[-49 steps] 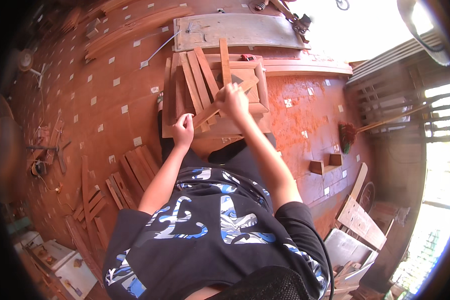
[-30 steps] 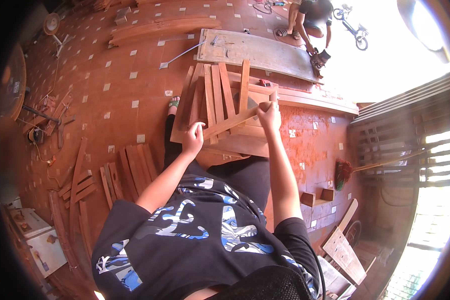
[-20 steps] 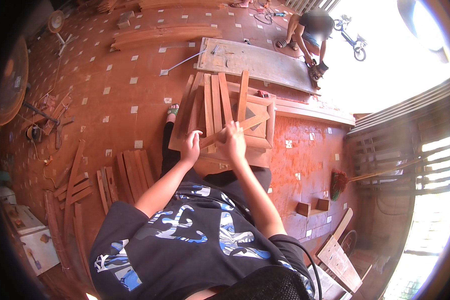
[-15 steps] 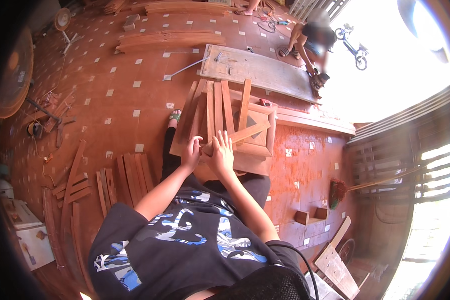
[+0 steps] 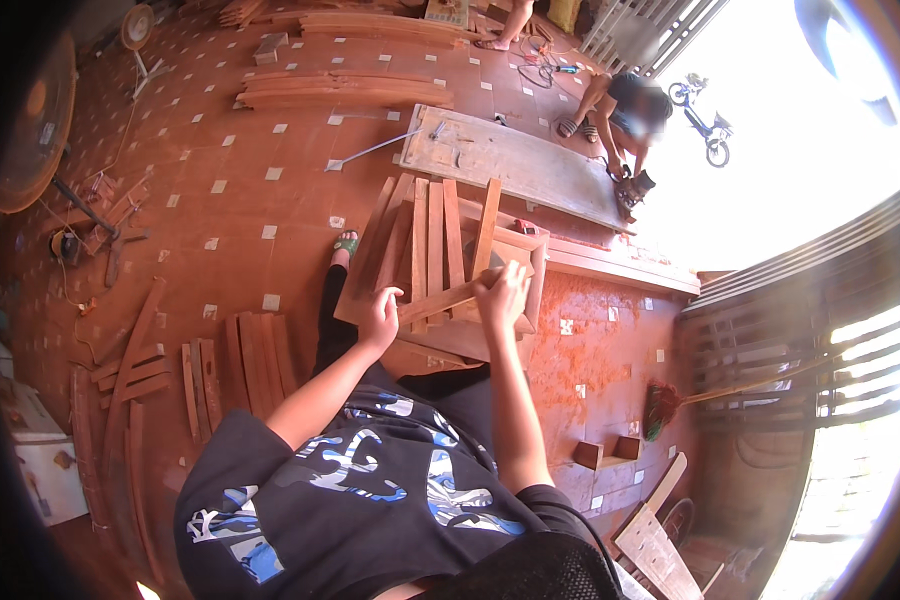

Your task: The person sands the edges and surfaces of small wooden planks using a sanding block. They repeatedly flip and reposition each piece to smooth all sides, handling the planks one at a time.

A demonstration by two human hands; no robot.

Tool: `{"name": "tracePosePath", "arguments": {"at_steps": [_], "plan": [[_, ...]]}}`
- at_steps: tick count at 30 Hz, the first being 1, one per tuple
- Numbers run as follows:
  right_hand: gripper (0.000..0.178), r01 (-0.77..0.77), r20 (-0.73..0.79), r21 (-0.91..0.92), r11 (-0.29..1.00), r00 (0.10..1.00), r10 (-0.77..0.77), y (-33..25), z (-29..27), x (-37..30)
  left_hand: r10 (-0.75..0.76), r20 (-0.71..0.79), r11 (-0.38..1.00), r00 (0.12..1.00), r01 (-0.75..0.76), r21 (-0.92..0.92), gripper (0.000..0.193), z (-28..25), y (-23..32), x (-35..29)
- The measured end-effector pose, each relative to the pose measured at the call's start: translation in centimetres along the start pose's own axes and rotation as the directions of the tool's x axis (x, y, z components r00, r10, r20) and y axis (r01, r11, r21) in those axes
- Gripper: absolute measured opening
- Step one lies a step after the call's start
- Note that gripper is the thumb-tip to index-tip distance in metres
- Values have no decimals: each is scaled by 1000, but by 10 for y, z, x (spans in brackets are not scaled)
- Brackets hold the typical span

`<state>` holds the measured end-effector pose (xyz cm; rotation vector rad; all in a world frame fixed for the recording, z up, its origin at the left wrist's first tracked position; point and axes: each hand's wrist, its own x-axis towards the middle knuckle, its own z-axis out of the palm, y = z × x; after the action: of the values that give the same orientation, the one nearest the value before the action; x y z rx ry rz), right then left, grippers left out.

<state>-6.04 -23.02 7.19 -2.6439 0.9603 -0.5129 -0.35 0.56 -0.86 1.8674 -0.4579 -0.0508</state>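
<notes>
A short wooden strip [image 5: 436, 304] lies slantwise between my two hands, over the near ends of several other strips. At its left end my left hand [image 5: 377, 320] is closed round the wood, its fingers partly hidden. My right hand [image 5: 502, 298] grips the same strip farther right, with bent fingers over it. Beyond my hands, several reddish-brown strips [image 5: 421, 235] lie side by side, pointing away from me. They rest on a wooden stool-like stand with a framed top [image 5: 539, 250]. One separate strip [image 5: 487, 225] lies to the right of that row.
Stacked wooden strips [image 5: 255, 360] lie on the tiled floor at my left. A long grey board [image 5: 520, 160] stretches beyond the stand, where another person [image 5: 638, 105] bends over a power tool [image 5: 632, 190]. A broom [image 5: 662, 400] and a standing fan [image 5: 35, 130] are at the sides.
My right hand has moved away from my left, rightward along the strip, and now grips it instead of lying flat over it. The left hand has shifted slightly nearer to me.
</notes>
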Motion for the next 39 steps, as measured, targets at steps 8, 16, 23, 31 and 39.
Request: {"name": "tracePosePath", "arguments": {"at_steps": [8, 16, 23, 31, 39], "plan": [[87, 296, 88, 214, 931, 943, -320, -67, 30, -106, -60, 29, 998, 998, 60, -5, 24, -6, 4, 0], [86, -72, -23, 181, 981, 997, 78, 2, -4, -27, 24, 3, 1000, 1000, -24, 1, 19, -8, 5, 1], [84, -117, -62, 67, 991, 991, 121, 41, 3, -6, 34, 21, 999, 999, -34, 12, 18, -1, 12, 1], [82, 353, 51, 227, 908, 927, -373, -63, 25, -92, -95, 92, 996, 991, 94, 10, 19, -10, 17, -2], [84, -9, -47, -84, 996, 999, 5, -15, 3, -28, 70, 29, 997, 997, -71, 32, 20, -13, 13, -4]]}}
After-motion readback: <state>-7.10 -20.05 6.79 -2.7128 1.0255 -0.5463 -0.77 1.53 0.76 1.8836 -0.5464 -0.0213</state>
